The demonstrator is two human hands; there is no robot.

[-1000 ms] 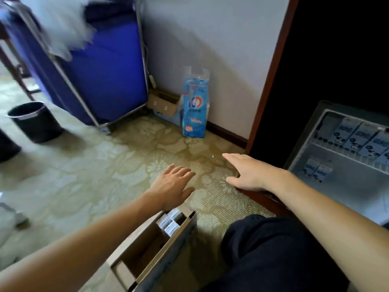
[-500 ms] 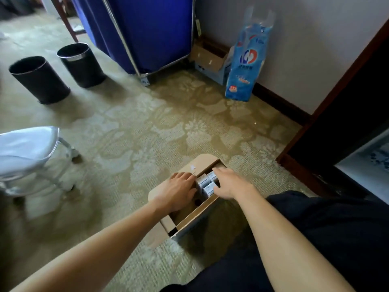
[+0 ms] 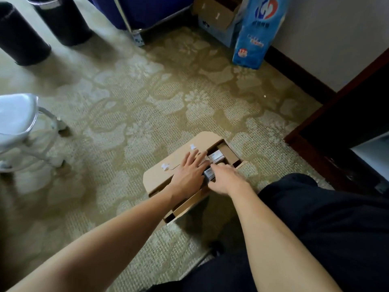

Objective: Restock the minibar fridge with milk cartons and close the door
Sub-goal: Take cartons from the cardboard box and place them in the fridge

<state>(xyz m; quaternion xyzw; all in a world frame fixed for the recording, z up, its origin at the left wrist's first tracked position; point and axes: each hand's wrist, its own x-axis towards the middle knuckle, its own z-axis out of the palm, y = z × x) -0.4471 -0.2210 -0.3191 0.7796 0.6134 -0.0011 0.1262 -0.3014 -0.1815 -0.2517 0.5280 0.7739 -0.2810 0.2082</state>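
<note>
On the patterned carpet (image 3: 130,106), just in front of the person's dark-trousered knee, lies an open cardboard box (image 3: 166,175) with the milk cartons (image 3: 216,156) packed in its far end, pale tops showing. The left hand (image 3: 189,173) lies flat on the box's folded flap, its fingers (image 3: 194,155) straight and slightly apart, the tips reaching the edge of the opening beside the cartons. The right hand (image 3: 226,180) is turned down into the box over the nearest carton; its fingers are hidden behind the knuckles and blurred, so whether they grip it cannot be told. A dark wooden cabinet (image 3: 336,127) stands to the right. Two black bins (image 3: 23,39), a blue pack (image 3: 255,32) against the wall and a white stool (image 3: 16,114) stand well apart from the box.
</note>
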